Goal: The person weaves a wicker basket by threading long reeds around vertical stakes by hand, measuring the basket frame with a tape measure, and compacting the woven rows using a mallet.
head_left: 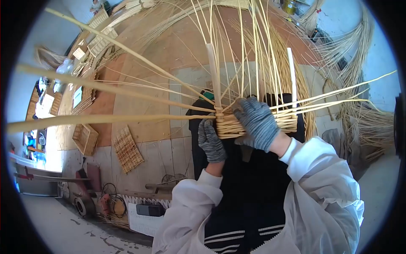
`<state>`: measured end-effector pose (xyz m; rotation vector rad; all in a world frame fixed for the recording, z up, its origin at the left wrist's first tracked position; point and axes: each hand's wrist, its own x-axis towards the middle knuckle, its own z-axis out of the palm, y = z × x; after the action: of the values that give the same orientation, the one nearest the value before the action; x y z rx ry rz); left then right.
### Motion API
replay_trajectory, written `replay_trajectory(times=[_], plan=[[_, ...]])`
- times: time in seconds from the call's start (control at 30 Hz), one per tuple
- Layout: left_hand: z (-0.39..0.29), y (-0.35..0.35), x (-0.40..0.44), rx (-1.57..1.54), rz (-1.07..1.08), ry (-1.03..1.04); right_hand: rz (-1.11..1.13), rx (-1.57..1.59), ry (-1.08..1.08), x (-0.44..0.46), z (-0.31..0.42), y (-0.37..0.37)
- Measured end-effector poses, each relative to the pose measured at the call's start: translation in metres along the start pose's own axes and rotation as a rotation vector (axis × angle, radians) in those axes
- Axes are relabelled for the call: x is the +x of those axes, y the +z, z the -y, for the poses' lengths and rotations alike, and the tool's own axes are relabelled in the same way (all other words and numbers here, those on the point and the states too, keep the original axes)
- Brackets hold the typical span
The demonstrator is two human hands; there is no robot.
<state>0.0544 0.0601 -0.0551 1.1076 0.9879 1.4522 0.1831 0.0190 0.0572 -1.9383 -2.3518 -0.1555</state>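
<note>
A partly woven wicker basket (pixel 289 124) rests at my lap, its near wall built of tight rows of pale willow rods. Long loose rods fan out from it to the left, right and far side, and a flat wooden stake (pixel 214 76) stands at its left corner, with a second pale stake (pixel 292 76) at the right. My left hand (pixel 211 142), in a grey knit glove, is closed on the basket's left corner. Gloved the same way, my right hand (pixel 259 123) grips the middle of the near wall, fingers over the top rows and thumb lower down.
On the floor to the left lie a woven panel (pixel 128 149) and a small wicker basket (pixel 86 139). Bundles of long rods (pixel 368 127) hang and lie at the right. A low metal tool with a wheel (pixel 84 205) and a black box (pixel 150 210) sit at lower left.
</note>
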Motion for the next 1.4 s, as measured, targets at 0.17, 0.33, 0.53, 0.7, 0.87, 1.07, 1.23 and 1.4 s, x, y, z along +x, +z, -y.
replay_trajectory(times=[0.17,0.33,0.53,0.7,0.87,1.07,1.23,1.4], plan=[[0.025,0.014,0.015,0.03,-0.216,0.269,0.022,0.065,-0.161,0.024,-0.001,0.017],[0.03,0.011,0.035,0.435,-0.139,0.517,0.068,0.09,-0.304,0.042,-0.006,0.028],[0.02,0.013,0.028,0.214,-0.148,0.447,0.164,-0.019,-0.175,0.032,0.004,0.025],[-0.015,-0.022,-0.006,-0.039,0.041,0.019,-0.328,0.3,-0.115,-0.041,0.0,0.01],[-0.025,0.001,-0.004,-0.122,0.197,0.117,-0.508,1.788,0.739,-0.072,-0.023,0.017],[0.003,0.028,0.008,0.346,-0.131,0.357,-1.05,2.153,0.462,-0.002,-0.023,0.039],[0.015,0.025,0.014,0.203,-0.132,0.394,-1.0,2.139,0.399,-0.016,-0.016,0.04],[0.013,0.003,0.008,0.403,-0.077,0.44,-0.886,2.282,0.536,-0.028,-0.009,0.034]])
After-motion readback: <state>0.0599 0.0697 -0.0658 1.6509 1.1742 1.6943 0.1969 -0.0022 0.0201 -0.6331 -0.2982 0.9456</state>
